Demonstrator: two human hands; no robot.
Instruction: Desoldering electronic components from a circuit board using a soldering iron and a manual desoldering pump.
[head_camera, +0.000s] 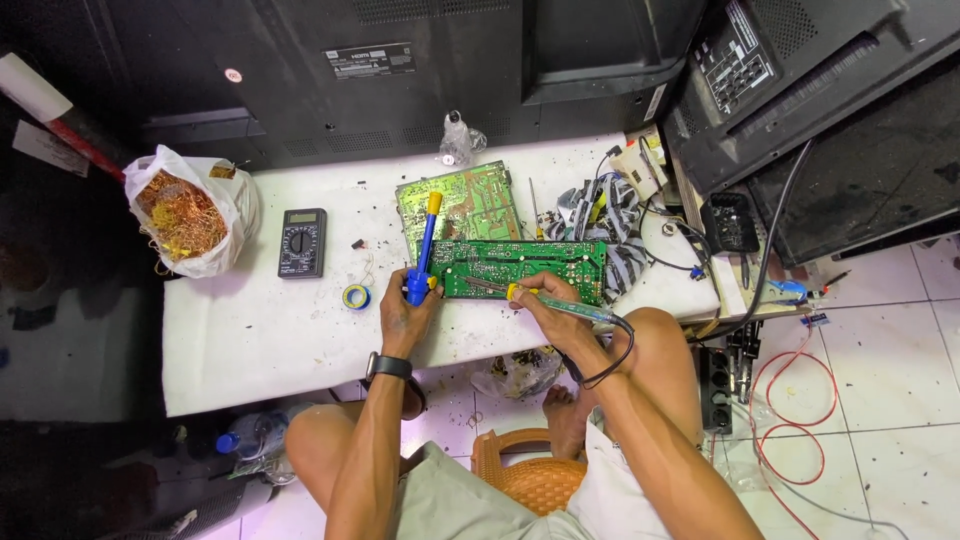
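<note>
The left hand is closed around the lower end of a blue desoldering pump, whose shaft rises away from the fingers and ends in a yellow plunger knob. A dark watch sits on that wrist. The right hand grips a soldering iron by its handle, pen-fashion, fingers wrapped tight; the metal tip points back toward the left hand and rests on or just over the near edge of a green circuit board, though contact cannot be told for sure. The iron's black cord loops down behind the right wrist.

The board lies flat on the white table, directly beyond both hands, its left end just beside the pump. A second, paler circuit board lies farther out, partly under the first one. Just to the outer side of the left hand sits a small roll of tape, and beyond it a black multimeter. Well off to that side stands a white bag of copper wire scraps. Past the right hand's far side lies a tangle of cables.
</note>
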